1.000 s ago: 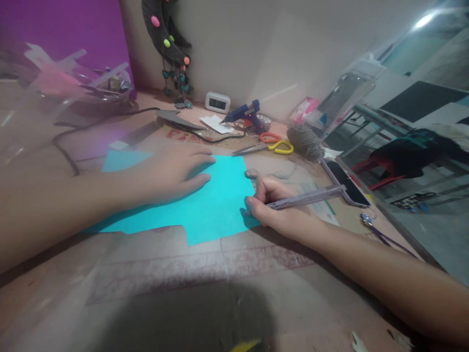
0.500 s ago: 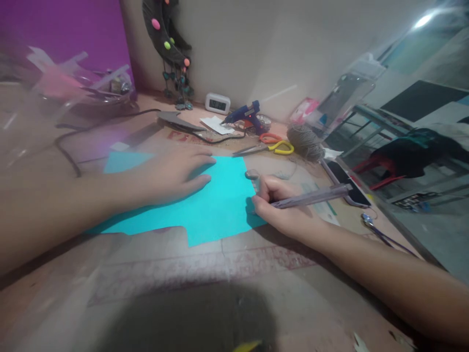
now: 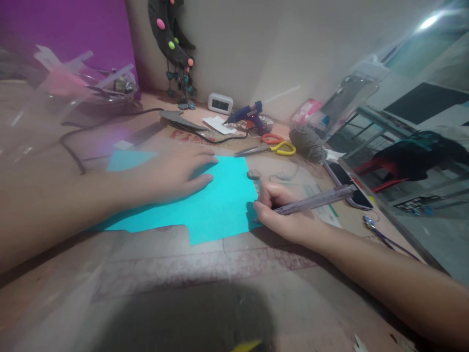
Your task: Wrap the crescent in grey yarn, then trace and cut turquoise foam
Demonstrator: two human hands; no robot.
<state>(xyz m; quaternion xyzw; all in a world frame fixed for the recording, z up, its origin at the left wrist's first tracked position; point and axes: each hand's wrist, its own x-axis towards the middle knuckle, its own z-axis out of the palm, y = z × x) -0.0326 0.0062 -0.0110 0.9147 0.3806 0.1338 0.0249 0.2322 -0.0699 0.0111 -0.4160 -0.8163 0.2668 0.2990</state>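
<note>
Turquoise sheet (image 3: pixel 225 198) stepped in outline, pen work apparently unfinished

Nearest you, past a yellow scrap (image 3: pixel 247 346), the table (image 3: pixel 205 274) carries the sheet, lying flat between your arms. Its near edge has a stepped corner, so some shaping looks done. Whether it bears drawn lines, you cannot tell through the blur.

Your left hand (image 3: pixel 183 168) rests palm down on it, thumb and fingers apart, gripping nothing. Your right hand (image 3: pixel 280 210) is closed around a pen (image 3: pixel 315 199) at the sheet's right end (whether the tip touches is unclear). With the pen there, the marking seems to be the part in hand and not yet finished.

Beyond the sheet, the scissors (image 3: pixel 284 147) lie free of both hands, just beside a ball of grey yarn (image 3: pixel 306 142). Farther back sits a blue glue gun (image 3: pixel 244 115), also unheld, and you see nothing stuck onto the visible part of the sheet. A white clock (image 3: pixel 220 103) stands behind.
</note>
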